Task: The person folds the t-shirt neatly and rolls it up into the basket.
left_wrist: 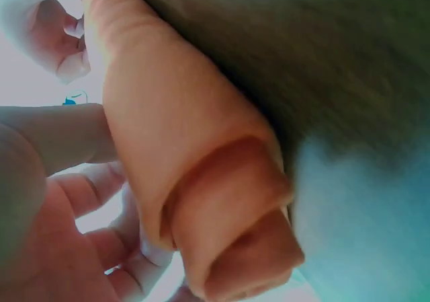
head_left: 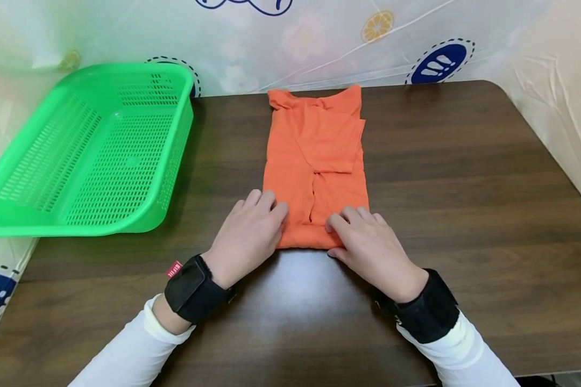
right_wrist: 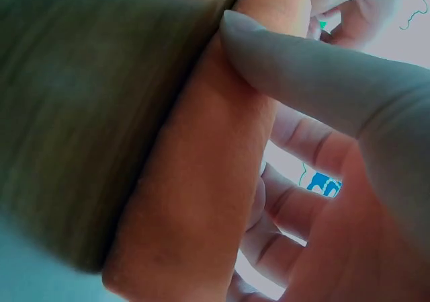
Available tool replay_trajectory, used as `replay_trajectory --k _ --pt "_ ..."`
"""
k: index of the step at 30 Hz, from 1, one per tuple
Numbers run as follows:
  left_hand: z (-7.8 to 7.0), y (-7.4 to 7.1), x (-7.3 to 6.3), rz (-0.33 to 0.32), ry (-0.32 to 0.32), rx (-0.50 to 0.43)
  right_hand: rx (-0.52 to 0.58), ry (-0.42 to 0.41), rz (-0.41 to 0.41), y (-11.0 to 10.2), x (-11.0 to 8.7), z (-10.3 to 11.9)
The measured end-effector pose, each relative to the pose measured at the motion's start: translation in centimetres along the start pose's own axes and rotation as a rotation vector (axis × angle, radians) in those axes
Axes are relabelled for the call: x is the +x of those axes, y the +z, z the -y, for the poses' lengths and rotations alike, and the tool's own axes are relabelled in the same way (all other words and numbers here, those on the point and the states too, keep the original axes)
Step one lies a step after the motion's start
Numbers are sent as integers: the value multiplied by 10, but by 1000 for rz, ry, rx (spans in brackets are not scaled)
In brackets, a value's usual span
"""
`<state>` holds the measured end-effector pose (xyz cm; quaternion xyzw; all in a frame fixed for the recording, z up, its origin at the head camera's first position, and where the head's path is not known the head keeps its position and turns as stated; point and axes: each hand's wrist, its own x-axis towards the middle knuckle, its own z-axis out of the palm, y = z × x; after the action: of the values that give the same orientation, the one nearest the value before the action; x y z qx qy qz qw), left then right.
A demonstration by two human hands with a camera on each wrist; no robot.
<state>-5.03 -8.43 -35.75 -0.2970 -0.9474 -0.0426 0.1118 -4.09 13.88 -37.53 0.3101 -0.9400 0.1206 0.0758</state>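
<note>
An orange shirt (head_left: pixel 295 156) lies on the table, folded into a long strip, with a sleeve folded across its front and its neck end at the far side. The near end is turned over into a thick roll. At the left end of that roll, my left hand (head_left: pixel 252 231) holds the cloth between thumb and fingers. My right hand (head_left: pixel 373 247) grips the right end, thumb (right_wrist: pixel 289 66) on the near face and fingers curled over the top. The left wrist view shows the roll's layered end (left_wrist: pixel 235 214) spiralling beside the left fingers.
A green perforated plastic basket (head_left: pixel 160 188) stands to the left, partly over the table's left edge. The brown wooden table (head_left: pixel 465 177) extends to the right of the shirt. A printed plastic sheet (head_left: pixel 319 48) hangs behind and around it.
</note>
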Motion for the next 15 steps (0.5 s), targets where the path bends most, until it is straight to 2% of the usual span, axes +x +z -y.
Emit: replay_trajectory --k 3,11,15 --pt "-2 0 0 -12 26 -12 4 6 -6 1 1 -1" --pt "-4 -1 -2 100 21 11 -4 39 -19 1 2 -2" --pt "-2 0 -1 94 25 -2 -9 52 -32 0 3 -4"
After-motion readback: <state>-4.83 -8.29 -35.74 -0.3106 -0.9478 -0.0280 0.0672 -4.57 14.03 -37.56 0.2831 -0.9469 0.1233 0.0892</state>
